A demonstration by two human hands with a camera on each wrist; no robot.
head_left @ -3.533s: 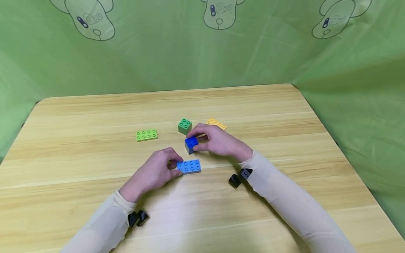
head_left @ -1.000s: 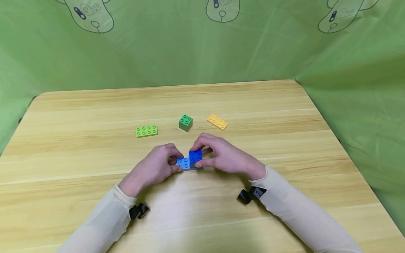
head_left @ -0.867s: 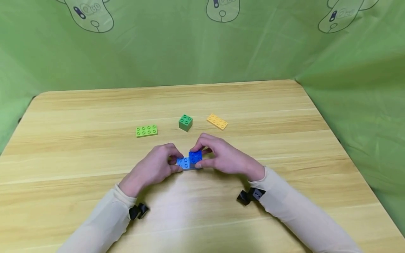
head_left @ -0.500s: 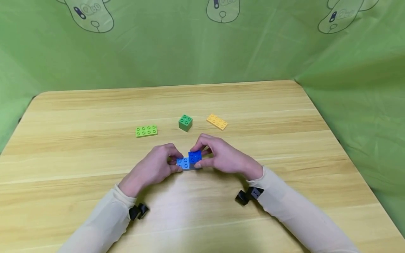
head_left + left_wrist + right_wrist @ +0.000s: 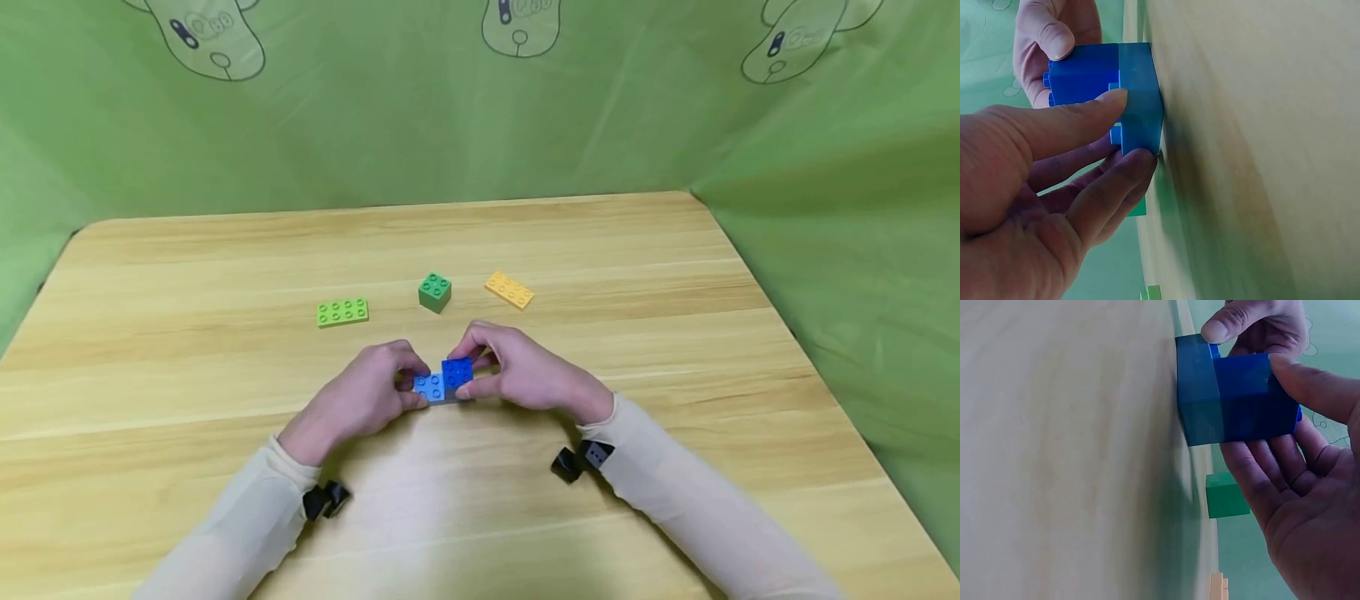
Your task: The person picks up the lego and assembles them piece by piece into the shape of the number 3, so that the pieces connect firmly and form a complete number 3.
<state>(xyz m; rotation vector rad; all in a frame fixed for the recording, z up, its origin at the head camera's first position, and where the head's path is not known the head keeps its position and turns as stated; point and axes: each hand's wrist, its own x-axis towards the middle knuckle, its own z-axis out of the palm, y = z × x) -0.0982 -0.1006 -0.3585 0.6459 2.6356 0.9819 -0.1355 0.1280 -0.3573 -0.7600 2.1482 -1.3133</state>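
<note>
Pinching grip confirmed on both sides: left hand on the light blue plate, right hand on the dark blue block. Block appears seated on the plate's right half; left-half studs uncovered. Green block, lime plate, yellow plate lie unattached beyond. Table edges well apart, room all round

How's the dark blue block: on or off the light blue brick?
On; wrist views show the dark blue block flush against the light blue brick.
</note>
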